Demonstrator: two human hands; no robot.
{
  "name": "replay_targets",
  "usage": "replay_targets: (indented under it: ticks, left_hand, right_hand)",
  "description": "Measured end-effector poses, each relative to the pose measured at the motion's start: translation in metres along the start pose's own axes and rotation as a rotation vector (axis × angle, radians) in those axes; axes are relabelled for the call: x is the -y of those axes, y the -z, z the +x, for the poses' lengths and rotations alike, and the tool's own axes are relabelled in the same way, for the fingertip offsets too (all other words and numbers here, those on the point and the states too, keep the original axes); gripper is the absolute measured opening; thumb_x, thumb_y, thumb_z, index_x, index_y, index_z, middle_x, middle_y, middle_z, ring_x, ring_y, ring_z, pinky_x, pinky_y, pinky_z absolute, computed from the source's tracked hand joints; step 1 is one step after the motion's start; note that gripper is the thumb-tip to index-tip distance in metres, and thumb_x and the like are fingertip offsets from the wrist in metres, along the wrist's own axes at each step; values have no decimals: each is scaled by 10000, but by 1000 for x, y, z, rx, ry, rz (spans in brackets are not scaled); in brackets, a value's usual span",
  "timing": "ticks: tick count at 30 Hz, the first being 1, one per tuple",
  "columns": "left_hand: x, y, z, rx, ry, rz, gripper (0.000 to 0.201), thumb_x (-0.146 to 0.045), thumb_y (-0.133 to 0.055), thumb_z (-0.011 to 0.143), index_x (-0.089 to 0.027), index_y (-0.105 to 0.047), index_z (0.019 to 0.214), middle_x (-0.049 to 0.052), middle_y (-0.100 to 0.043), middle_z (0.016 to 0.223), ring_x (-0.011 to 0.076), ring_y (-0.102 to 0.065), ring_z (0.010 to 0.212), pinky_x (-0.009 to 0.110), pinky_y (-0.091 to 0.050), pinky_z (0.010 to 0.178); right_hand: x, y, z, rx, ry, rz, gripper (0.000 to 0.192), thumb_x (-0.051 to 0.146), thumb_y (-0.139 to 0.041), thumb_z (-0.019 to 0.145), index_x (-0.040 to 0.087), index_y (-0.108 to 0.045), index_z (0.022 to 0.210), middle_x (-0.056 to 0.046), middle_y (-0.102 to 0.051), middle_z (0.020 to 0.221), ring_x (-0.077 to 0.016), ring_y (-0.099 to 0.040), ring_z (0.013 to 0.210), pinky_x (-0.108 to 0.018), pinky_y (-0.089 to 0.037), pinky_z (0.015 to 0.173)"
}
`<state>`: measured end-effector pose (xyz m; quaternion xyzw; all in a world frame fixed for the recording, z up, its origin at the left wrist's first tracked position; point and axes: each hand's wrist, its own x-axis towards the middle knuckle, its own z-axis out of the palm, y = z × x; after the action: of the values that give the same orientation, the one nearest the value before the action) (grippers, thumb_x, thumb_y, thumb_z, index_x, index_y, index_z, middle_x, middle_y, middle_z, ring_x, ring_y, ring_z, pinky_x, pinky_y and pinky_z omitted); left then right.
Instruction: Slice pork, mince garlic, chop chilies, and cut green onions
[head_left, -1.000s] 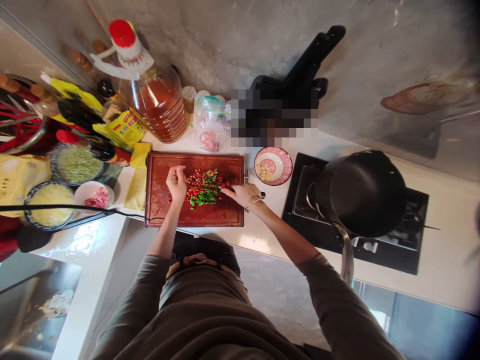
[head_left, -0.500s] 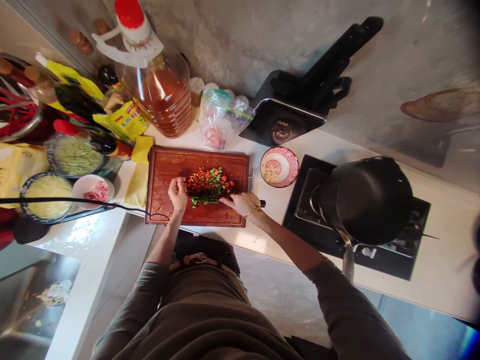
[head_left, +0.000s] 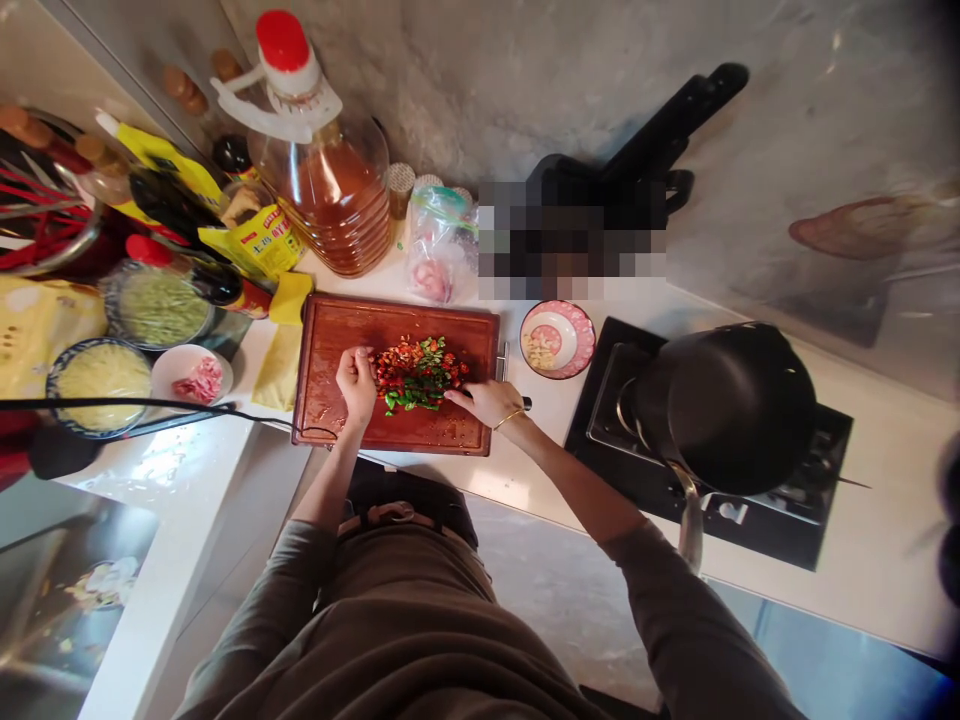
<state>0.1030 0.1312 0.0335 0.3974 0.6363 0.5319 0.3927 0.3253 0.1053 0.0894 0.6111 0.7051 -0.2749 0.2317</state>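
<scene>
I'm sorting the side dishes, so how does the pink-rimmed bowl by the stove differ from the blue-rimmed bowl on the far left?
The pink-rimmed bowl is smaller than the blue-rimmed bowl. The pink-rimmed bowl holds only a few pale pieces; the blue-rimmed bowl is filled with pale yellow shreds. Both are round, with patterned rims, and stand on the white counter.

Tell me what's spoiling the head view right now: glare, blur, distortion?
Head view: wide-angle bending curves the counter and stretches the edges; a pixelated block hides what stands behind the board; glare washes out the counter's near-left corner; the far right corner goes dark and soft. The left hand, right hand and chopped peppers are evenly lit but small, so the knife is hard to make out.
</scene>
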Motion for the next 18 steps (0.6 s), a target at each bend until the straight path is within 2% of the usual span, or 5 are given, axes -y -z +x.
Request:
replay_targets:
  ticks: [4,9,12,15,18]
  left_hand:
    - [3,-3,12,-32,8,-73,410,-555,-482,840,-155,-568,805,-78,-388,478,45,-345,422,192,-264,440]
    - [17,-10,13,17,12,-21,412,-554,-475,845,-158,-578,802,-69,-401,493,48,-349,435,198,-270,449]
    - [16,-13,13,47,-7,15,402,-541,-457,861,-162,-587,827,-65,-402,490,55,-359,441,201,-277,454]
    - [9,-10,16,48,-18,2,412,-550,-452,860,-161,-580,815,-66,-394,478,57,-358,429,203,-272,442]
    - [4,-1,17,-14,-12,-24,417,-551,-453,859,-154,-572,812,-70,-387,484,52,-349,428,199,-272,441]
  right_hand:
    - [4,21,3,0,-16,-15,854,778,-80,785,237,-727,920,-115,-723,915,-242,-668,866,-302,-430,695]
    - [-3,3,23,-4,7,-37,805,731,-108,830,224,-723,947,-121,-725,912,-234,-673,857,-286,-416,682]
    - [-7,-7,28,-47,0,-52,761,691,-122,860,226,-706,1003,-121,-724,929,-229,-671,879,-282,-413,690]
    - [-4,-2,23,-50,-3,-45,781,704,-103,850,233,-713,975,-114,-726,915,-224,-673,867,-280,-417,686]
    - [6,8,13,-27,0,-45,828,744,-75,814,240,-718,946,-110,-726,907,-222,-672,849,-289,-424,692]
